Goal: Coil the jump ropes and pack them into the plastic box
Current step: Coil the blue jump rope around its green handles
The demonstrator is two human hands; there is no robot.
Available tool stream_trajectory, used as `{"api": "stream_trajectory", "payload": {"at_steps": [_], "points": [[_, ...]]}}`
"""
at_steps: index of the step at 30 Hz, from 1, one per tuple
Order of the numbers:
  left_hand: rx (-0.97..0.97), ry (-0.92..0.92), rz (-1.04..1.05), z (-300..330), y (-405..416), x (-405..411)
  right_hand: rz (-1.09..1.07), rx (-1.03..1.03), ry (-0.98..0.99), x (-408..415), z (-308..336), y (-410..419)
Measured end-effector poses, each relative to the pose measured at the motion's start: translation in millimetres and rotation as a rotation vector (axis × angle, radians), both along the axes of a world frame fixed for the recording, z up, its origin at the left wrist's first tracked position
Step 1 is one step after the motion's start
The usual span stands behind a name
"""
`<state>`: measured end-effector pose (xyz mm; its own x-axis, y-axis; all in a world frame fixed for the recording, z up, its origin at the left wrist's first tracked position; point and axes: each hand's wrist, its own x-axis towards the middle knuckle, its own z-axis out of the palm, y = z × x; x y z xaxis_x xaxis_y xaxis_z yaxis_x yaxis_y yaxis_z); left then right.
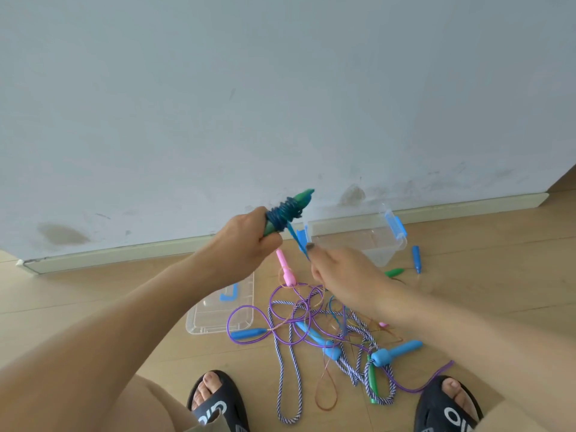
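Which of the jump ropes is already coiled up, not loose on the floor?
The blue rope, wound around the green handles in the left hand. The purple, striped and thin ones lie tangled on the floor.

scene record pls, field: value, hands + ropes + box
left hand: grips green handles wrapped in blue rope
right hand: pinches the rope's free end, winding
plastic box: open, by the wall, looks empty
lid: on floor, left of pile
rope pile: tangled on floor, purple, striped and thin ropes, uncoiled
loose handles: blue handle beside box
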<state>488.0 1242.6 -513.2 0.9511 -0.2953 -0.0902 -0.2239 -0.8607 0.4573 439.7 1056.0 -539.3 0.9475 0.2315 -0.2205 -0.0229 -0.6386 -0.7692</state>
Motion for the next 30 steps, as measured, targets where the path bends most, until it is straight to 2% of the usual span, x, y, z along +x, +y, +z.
{"api": "stream_trajectory", "payload": {"at_steps": [2, 4, 7, 9, 12, 15, 17, 19, 21, 23, 25, 27, 30], "points": [[0.187, 0.027, -0.033, -5.8, 6.3, 2.7, 0.061, -0.153, -0.103, -9.5, 7.4, 3.5], [0.330, 0.031, -0.155, -11.9, 4.8, -1.1, 0.118, -0.298, -0.237, -7.3, 20.0, 2.6], [0.440, 0.026, -0.304, -16.0, -5.6, -9.8, 0.183, -0.445, -0.449, 6.8, 39.2, -4.3], [0.455, 0.020, -0.387, -13.2, -10.8, -13.6, 0.171, -0.478, -0.517, 20.5, 45.0, -11.0], [0.442, -0.033, -0.500, -3.3, -14.9, -20.9, 0.178, -0.384, -0.420, 37.7, 43.1, -21.6], [0.360, -0.071, -0.551, 7.1, -20.8, -32.4, 0.202, -0.184, -0.169, 47.6, 29.3, -26.0], [0.253, -0.033, -0.519, 13.2, -23.1, -38.8, 0.149, 0.016, 0.071, 46.0, 19.1, -22.6], [0.055, 0.022, -0.467, 15.3, -21.6, -40.1, 0.062, 0.164, 0.234, 39.7, 10.8, -20.3], [-0.161, 0.025, -0.362, 14.0, -17.0, -36.5, -0.029, 0.150, 0.266, 30.5, 7.2, -16.0], [-0.232, 0.024, -0.229, 10.1, -13.3, -30.5, -0.125, 0.184, 0.285, 21.8, 4.6, -10.9], [-0.210, 0.025, -0.145, 5.4, -14.5, -24.5, -0.179, 0.255, 0.243, 12.5, 8.2, -4.3], [-0.195, 0.044, -0.046, 1.4, -15.5, -16.0, -0.183, 0.215, 0.140, 0.6, 13.5, -2.6], [-0.039, 0.082, 0.056, -2.8, -5.3, -3.7, -0.018, -0.076, -0.105, -19.0, 21.3, -2.3]]}}
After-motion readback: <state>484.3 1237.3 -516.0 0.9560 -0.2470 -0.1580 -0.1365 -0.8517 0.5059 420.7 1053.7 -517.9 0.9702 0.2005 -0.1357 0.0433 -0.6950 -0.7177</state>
